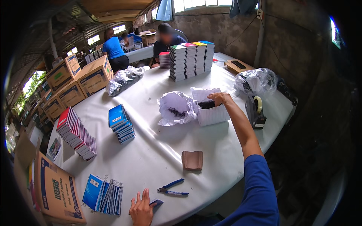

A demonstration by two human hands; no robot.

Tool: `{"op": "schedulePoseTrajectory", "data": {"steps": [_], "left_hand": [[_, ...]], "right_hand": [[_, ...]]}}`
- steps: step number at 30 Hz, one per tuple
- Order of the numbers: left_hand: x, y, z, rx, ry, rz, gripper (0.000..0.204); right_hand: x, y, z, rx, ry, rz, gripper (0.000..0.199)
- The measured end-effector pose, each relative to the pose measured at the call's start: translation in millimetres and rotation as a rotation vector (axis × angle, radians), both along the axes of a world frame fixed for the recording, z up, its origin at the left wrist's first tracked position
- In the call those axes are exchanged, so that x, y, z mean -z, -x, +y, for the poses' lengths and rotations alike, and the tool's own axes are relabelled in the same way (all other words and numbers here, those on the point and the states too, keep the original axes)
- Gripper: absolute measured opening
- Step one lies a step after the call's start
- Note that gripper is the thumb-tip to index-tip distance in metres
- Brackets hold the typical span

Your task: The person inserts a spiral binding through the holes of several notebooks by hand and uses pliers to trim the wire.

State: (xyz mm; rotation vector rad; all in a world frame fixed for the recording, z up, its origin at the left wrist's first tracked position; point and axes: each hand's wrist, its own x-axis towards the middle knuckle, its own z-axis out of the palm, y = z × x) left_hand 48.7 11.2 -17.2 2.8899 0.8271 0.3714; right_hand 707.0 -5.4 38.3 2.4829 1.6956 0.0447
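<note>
My left hand (141, 209) rests at the near edge of the table with its fingers stretched out. A small dark blue notebook or cover (156, 203) lies against its thumb side, partly hidden. My right arm reaches far forward, and my right hand (220, 98) is over a white paper-lined box (213, 116), fingers extended above the black spiral bindings (206, 105) inside. Just left of that box, crumpled white paper (171, 98) holds a few more black spirals. Blue-handled cutting pliers (173, 187) and a brown curved block (192, 161) lie between my hands.
Spiral notebooks stand in stacks: blue ones (103, 196) near left, more blue (121, 124), red (76, 135), and a tall multicoloured pile (191, 62). A tape dispenser (256, 113) and plastic bags (256, 81) sit right. Cardboard boxes (58, 188) line the left; two people are beyond.
</note>
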Motion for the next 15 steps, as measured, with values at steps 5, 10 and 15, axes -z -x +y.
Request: {"op": "schedulePoseTrajectory", "data": {"steps": [5,10,15], "left_hand": [[-4,2,0,-0.037,0.027,0.016,0.066],[-2,2,-1,-0.042,-0.010,0.007,0.069],[-2,-8,0,-0.009,0.018,0.024,0.075]], "right_hand": [[-28,19,16,0.062,0.379,0.071,0.067],[-26,39,9,0.030,0.222,0.030,0.081],[-14,1,-24,-0.113,0.125,0.091,0.076]]}}
